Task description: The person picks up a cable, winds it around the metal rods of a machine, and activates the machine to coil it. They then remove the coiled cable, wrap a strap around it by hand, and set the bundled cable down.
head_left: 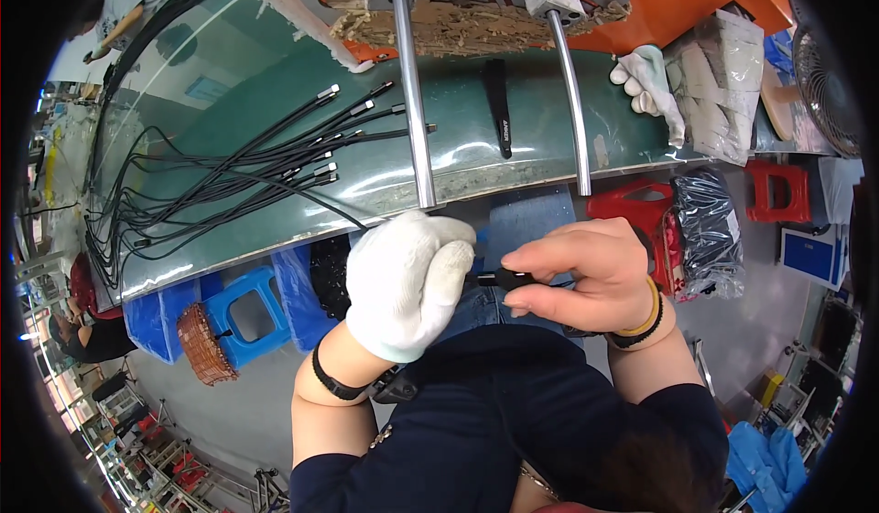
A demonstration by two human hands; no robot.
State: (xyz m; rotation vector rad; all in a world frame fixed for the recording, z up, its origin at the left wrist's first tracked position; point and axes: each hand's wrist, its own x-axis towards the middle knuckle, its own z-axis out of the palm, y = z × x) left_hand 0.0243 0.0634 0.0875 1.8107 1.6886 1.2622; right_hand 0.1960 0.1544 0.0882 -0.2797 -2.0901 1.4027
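My left hand [407,279], in a white knitted glove, is closed in a fist in front of the table edge. A thin black cable [341,212] runs from the table to this fist, and the glove hides what lies inside. Beside it, my bare right hand [591,275] pinches a small black cable plug [513,279] between thumb and fingers, its tip pointing toward the glove. On the green table [247,82] at left lies a bundle of black cables [220,169] with metal-ended plugs. A flat black strap [496,105] lies farther back.
Two metal rods [412,92] of a fixture extend toward me over the table. A loose white glove [647,92] and a wrapped package [719,82] lie at the right, near a fan [824,82]. A blue stool [247,316] and red stools [776,191] stand below the table.
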